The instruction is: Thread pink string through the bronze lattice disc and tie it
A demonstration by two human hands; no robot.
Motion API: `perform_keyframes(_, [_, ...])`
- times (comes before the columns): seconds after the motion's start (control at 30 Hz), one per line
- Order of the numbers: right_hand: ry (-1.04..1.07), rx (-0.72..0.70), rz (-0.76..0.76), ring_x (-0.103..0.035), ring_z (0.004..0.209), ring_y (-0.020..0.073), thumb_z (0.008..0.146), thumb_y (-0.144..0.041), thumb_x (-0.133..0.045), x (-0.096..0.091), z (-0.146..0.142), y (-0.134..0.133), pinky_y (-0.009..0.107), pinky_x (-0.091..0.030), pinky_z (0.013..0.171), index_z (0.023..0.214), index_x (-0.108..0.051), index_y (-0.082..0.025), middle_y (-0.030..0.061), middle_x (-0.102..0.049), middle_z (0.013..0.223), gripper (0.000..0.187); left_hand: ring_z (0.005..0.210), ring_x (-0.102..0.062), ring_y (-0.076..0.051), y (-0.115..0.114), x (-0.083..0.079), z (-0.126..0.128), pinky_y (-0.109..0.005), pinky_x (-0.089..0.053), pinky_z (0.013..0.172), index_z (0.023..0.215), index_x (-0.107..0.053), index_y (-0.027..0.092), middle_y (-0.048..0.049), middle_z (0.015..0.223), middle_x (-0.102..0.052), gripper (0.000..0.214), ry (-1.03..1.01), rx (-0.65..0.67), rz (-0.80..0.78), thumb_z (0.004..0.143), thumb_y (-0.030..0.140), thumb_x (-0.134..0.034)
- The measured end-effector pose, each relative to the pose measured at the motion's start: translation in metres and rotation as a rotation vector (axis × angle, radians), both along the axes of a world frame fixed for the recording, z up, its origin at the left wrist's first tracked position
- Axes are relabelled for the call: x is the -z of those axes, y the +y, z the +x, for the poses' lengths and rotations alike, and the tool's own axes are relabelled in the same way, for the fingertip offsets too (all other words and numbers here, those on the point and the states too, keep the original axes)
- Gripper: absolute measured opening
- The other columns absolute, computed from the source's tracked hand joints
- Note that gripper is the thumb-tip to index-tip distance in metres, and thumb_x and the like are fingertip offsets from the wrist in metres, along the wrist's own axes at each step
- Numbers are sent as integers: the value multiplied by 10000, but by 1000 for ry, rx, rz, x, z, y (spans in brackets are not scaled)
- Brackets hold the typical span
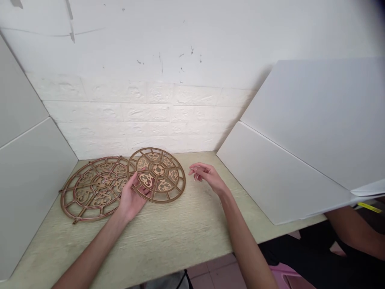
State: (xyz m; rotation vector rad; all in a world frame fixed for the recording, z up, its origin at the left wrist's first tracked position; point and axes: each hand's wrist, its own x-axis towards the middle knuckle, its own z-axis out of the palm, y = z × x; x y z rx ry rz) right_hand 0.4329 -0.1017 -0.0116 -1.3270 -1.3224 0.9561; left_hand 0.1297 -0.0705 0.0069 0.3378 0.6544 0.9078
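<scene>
My left hand [132,202] grips the lower left part of a round openwork disc [165,186], brown-gold with spokes, a small hub and scroll ornaments. The thumb lies on its face, while the fingers show through the gaps from behind. Held tilted, this disc overlaps the right side of a larger openwork disc [101,198], which lies on the table with reddish lines along its ribs and small tabs at its rim. To the right of the held disc, apart from it, my right hand [207,175] hovers with loosely bent fingers and nothing visible in them.
Grey-white panels stand on the left [33,172] and right [258,172] of the pale table [180,228]. Behind it rises a white brick-patterned wall [144,112]. Beyond the right panel, another person's arm [355,230] and dark clothing show near a pink stool-like object [284,273].
</scene>
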Motion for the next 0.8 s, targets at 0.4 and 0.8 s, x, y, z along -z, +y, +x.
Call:
perform_keyframes(0.4, [-446, 183, 369, -576, 723, 216, 849, -483, -682, 14, -34, 11, 363, -459, 713, 755, -742, -247, 62, -673, 745, 261, 853, -674, -168, 4, 5, -4, -284, -577, 765, 980, -652, 115, -90, 1024, -702, 234, 47, -58, 90, 826, 8, -511])
perform_keyframes(0.8, [-300, 78, 265, -600, 705, 171, 932, -515, -528, 18, -62, 11, 301, -468, 663, 875, -634, -201, 39, -670, 802, 336, 875, -687, -185, 4, 0, -16, -304, -561, 845, 1086, -665, 138, -102, 1011, -700, 258, 0, 150, 103, 977, 326, -526])
